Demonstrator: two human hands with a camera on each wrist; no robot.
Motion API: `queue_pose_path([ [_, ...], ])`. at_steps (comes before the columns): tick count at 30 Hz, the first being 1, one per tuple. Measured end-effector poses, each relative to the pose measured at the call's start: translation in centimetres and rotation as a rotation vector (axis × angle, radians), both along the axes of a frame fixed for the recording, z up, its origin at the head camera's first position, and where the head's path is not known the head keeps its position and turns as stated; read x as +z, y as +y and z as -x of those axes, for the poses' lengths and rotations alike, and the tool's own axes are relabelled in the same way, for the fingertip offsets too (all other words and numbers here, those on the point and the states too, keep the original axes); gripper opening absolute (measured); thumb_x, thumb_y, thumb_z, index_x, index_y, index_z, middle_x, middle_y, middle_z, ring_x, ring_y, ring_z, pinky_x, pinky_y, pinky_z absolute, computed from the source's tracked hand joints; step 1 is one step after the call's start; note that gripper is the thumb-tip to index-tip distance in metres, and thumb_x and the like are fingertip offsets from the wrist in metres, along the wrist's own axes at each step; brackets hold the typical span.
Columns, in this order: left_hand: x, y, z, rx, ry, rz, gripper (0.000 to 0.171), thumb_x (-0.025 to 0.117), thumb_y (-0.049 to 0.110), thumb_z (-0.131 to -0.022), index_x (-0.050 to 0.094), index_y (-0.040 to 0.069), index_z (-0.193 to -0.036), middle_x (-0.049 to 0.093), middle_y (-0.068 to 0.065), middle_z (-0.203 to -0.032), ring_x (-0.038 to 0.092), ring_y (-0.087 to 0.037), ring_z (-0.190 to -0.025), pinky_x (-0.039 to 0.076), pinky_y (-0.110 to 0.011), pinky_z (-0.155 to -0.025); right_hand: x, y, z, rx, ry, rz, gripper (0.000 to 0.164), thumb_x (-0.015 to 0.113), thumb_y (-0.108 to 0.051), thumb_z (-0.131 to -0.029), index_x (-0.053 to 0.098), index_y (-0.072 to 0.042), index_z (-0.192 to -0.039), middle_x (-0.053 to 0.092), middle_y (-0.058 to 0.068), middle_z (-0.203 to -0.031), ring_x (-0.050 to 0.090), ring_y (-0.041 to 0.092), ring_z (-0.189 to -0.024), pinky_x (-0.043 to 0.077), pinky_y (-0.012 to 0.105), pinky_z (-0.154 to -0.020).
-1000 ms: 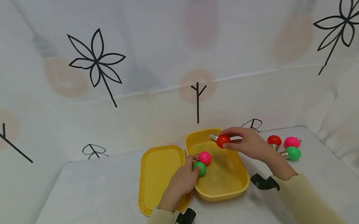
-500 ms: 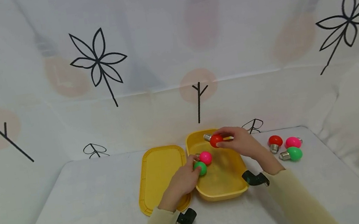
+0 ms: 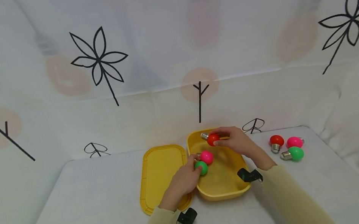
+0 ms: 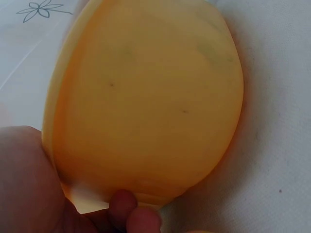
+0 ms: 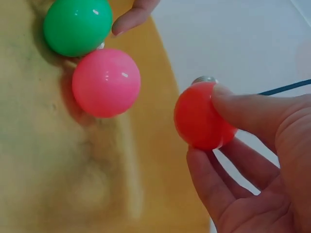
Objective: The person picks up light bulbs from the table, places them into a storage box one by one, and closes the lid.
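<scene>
My right hand (image 3: 239, 142) pinches a red light bulb (image 3: 213, 140) between thumb and fingers, over the far part of the yellow tub (image 3: 224, 196). The bulb's silver screw base points away to the left. In the right wrist view the thumb presses the red bulb from one side, with fingertips beneath. My left hand (image 3: 184, 178) grips the tub's left wall at the rim; the left wrist view shows curled fingertips (image 4: 143, 219) by the tub's outer side. Inside the tub, beside that hand, lie a pink bulb (image 5: 107, 83) and a green bulb (image 5: 77, 26).
A yellow lid (image 3: 158, 180) lies flat left of the tub. On the right of the white-covered table sit another red bulb (image 3: 276, 140), another pink bulb (image 3: 294, 142) and another green bulb (image 3: 297, 153). A patterned cloth (image 3: 152, 115) hangs behind.
My right hand has moved left with the red bulb, farther over the tub. The left hand stays at the tub's rim, and the bulbs inside have not moved.
</scene>
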State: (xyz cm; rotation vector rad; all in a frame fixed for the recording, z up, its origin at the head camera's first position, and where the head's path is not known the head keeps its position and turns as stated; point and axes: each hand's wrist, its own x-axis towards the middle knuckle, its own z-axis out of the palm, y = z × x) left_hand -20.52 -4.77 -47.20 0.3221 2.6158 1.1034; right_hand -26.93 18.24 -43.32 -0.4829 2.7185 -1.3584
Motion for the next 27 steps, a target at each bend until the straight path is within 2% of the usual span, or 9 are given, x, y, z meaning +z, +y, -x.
queue_pose_path([
  [8, 0.1, 0.0, 0.0, -0.001, -0.005, 0.004, 0.033, 0.047, 0.033, -0.105, 0.042, 0.025, -0.136, 0.057, -0.003, -0.075, 0.052, -0.02, -0.058, 0.039, -0.031, -0.054, -0.9, 0.2, 0.7, -0.025, -0.011, 0.003, 0.037, 0.074, -0.018, -0.091, 0.067, -0.009, -0.127, 0.065, 0.013, -0.126, 0.059, 0.036, -0.118, 0.05, 0.047, -0.095],
  [12, 0.3, -0.1, -0.1, 0.004, -0.008, -0.003, 0.033, 0.048, 0.032, -0.104, 0.043, 0.024, -0.136, 0.059, -0.003, -0.083, 0.053, -0.02, -0.059, 0.04, -0.031, -0.055, -1.0, 0.1, 1.0, -0.019, -0.009, -0.012, 0.037, 0.075, -0.018, -0.09, 0.068, -0.01, -0.126, 0.064, 0.014, -0.126, 0.06, 0.036, -0.116, 0.05, 0.046, -0.094],
  [16, 0.3, -0.1, 0.0, 0.006, -0.009, -0.006, 0.034, 0.048, 0.033, -0.104, 0.043, 0.024, -0.137, 0.059, -0.001, -0.092, 0.054, -0.02, -0.062, 0.041, -0.031, -0.056, -1.3, -0.2, 1.4, -0.003, 0.013, -0.048, 0.037, 0.076, -0.019, -0.089, 0.069, -0.011, -0.125, 0.065, 0.014, -0.124, 0.061, 0.034, -0.114, 0.05, 0.047, -0.095],
  [23, 0.3, -0.1, 0.1, 0.003, 0.003, 0.0, 0.033, 0.048, 0.033, -0.105, 0.043, 0.024, -0.136, 0.059, -0.002, -0.09, 0.053, -0.02, -0.06, 0.04, -0.032, -0.055, -1.8, -0.9, 2.2, 0.054, 0.052, -0.111, 0.036, 0.076, -0.018, -0.089, 0.07, -0.011, -0.124, 0.067, 0.011, -0.12, 0.061, 0.032, -0.112, 0.05, 0.046, -0.095],
  [27, 0.3, -0.1, 0.0, 0.006, 0.0, 0.002, 0.034, 0.048, 0.033, -0.104, 0.043, 0.024, -0.137, 0.059, -0.002, -0.096, 0.054, -0.019, -0.063, 0.04, -0.032, -0.056, -1.9, -1.4, 2.1, 0.061, 0.048, -0.114, 0.035, 0.076, -0.015, -0.088, 0.07, -0.011, -0.123, 0.067, 0.01, -0.118, 0.061, 0.031, -0.111, 0.05, 0.046, -0.095],
])
